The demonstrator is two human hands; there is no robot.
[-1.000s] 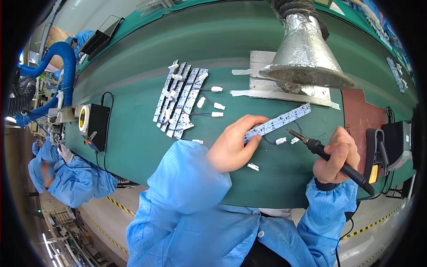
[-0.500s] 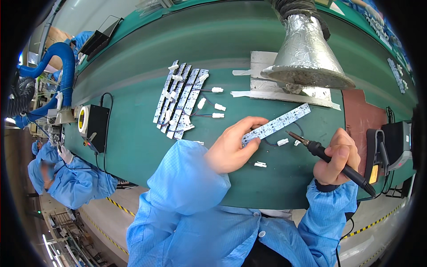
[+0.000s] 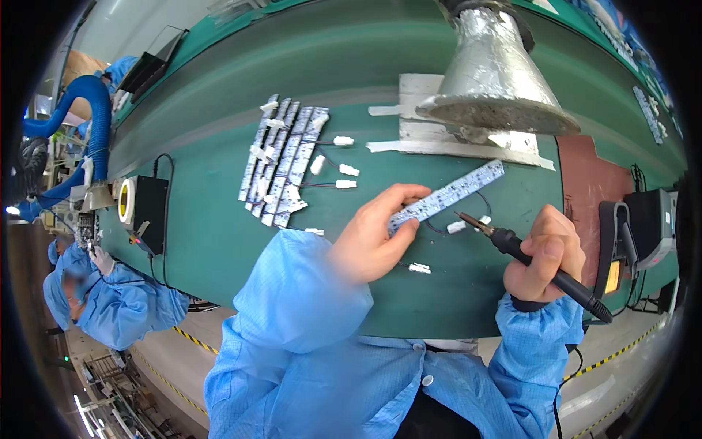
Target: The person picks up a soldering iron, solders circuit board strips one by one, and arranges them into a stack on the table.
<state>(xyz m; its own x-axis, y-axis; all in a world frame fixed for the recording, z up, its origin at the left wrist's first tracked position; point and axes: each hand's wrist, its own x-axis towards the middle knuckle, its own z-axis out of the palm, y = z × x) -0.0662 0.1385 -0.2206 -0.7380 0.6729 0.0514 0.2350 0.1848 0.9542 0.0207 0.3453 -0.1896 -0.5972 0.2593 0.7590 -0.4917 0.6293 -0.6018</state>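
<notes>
Between thumb and fingers, my left hand grips the near-left end of a white circuit board strip, which slants up to the right. Thin dark wires with white connectors hang off its lower side. My right hand is wrapped round the black handle of a soldering iron. The iron's tip points up and left, a little below the strip and apart from it, close to the connectors. Another white connector lies on the green mat below the strip.
Several circuit board strips with wired connectors lie side by side to the left. A foil-covered fume hood hangs over a pale plate at the back. On the right stand a soldering iron holder and a reddish-brown board. A black box sits left.
The whole view has shifted slightly, so the scene sits a little further left and up. Both hands keep their grips, and the iron's tip stays just below the strip.
</notes>
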